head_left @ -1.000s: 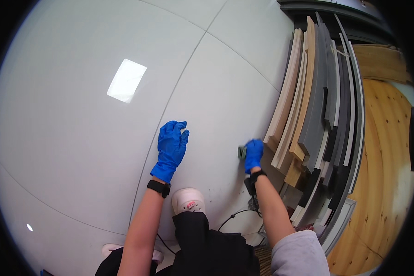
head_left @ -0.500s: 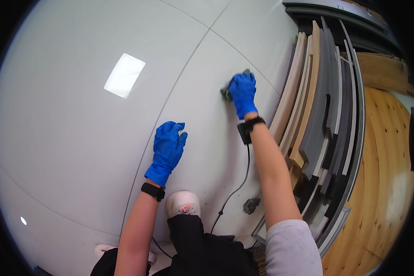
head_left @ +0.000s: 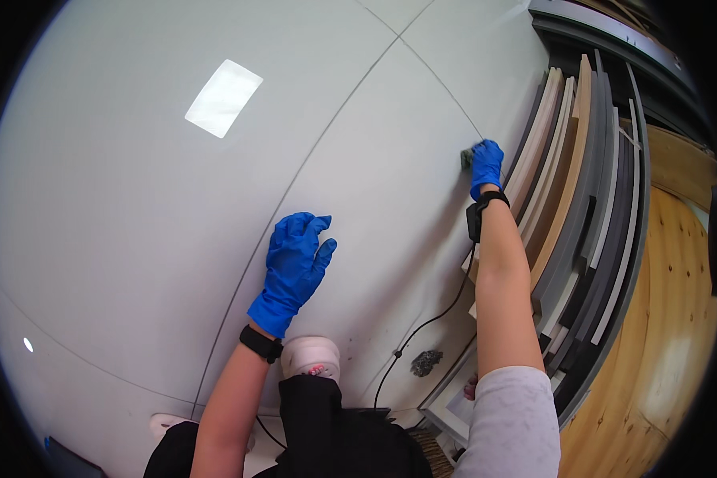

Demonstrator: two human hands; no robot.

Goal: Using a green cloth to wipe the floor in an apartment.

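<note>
From my remote station I log one thing in use: a dark green pad [head_left: 466, 158], in the right hand [head_left: 487, 167], which wears a blue glove. The fingers are curled closed on it, and the pad juts out on the left side of the glove. It sits low at the pale tiled floor [head_left: 175, 239], near a tile joint and just beside the stacked boards [head_left: 562, 175]; I cannot tell from this angle whether its whole face touches the tile. The left hand [head_left: 296, 259], also gloved in blue, is released: thumb and fingers stand apart, loosely bent, with nothing visible between them. It is near the pale shoe [head_left: 311, 356], well apart from the pad. Progress, my judgement: under way, not finished, since the pad is gripped and at the floor. The tile around the right hand shows no marks I can resolve, though I cannot say how much of it the pad has covered. Small dark specks [head_left: 373, 328] lie on the tile near the shoe, so I count that patch as remaining. A dark wiry clump [head_left: 427, 363] lies loose on the floor beside the black cable [head_left: 432, 320], touched by neither hand; I record it as unused at this moment.
</note>
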